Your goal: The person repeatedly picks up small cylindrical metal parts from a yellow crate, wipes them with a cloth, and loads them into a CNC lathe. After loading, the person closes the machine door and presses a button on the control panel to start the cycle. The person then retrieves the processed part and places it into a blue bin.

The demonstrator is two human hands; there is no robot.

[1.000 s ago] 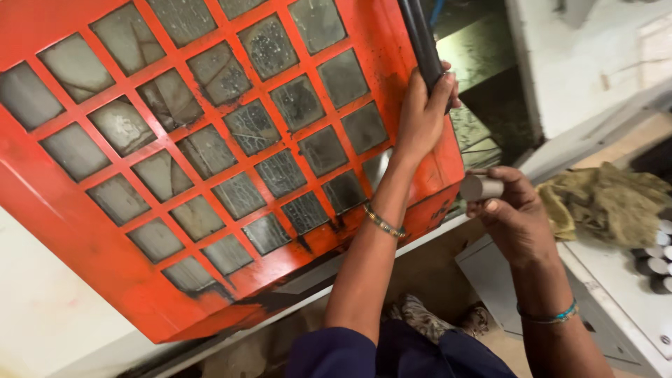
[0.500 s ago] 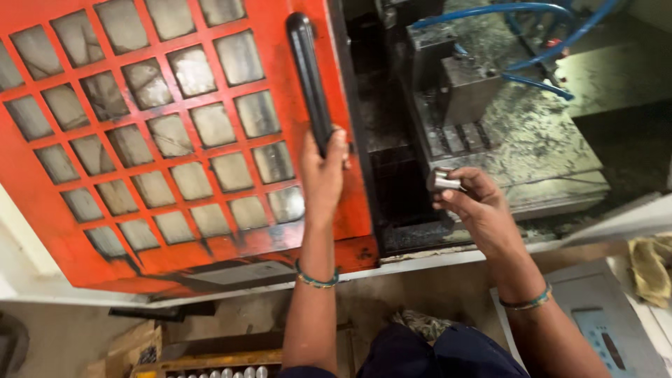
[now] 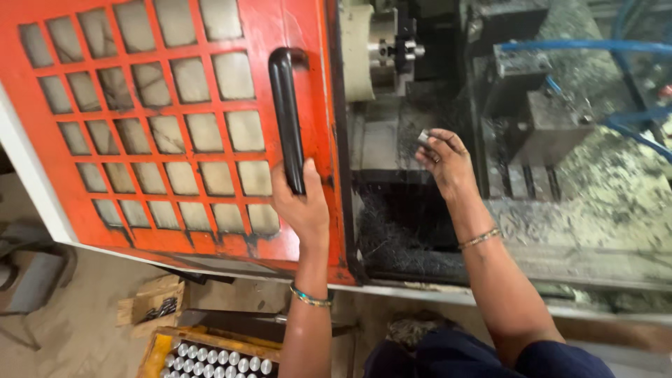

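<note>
At the lower end of the black bar handle [image 3: 287, 119], my left hand [image 3: 302, 206] has its fingers [image 3: 290, 183] wrapped round the smooth, rounded grip, clamped on it. That handle is bolted upright to the orange sliding door [image 3: 175, 133], painted metal with a grid of square, cloudy window panes, scuffed along its bottom edge.

Right of the door edge, my right hand [image 3: 448, 161] reaches into the open machine bay. Its fingers [image 3: 435, 143] are pinched together on a small metal part [image 3: 423, 135], short, grey and dull-shiny, sitting at the fingertips, uppermost point of the hand. Up and left of those fingers, well apart from them, is the steel chuck [image 3: 399, 49], cylindrical and bright. Below the right fingers, dark wiry swarf [image 3: 392, 231] lies matted in the bay. Blue hoses [image 3: 595, 49] run above and to the right of them.

Below the left wrist, a yellow tray [image 3: 203, 357] on the floor holds rows of round, shiny metal blanks.
</note>
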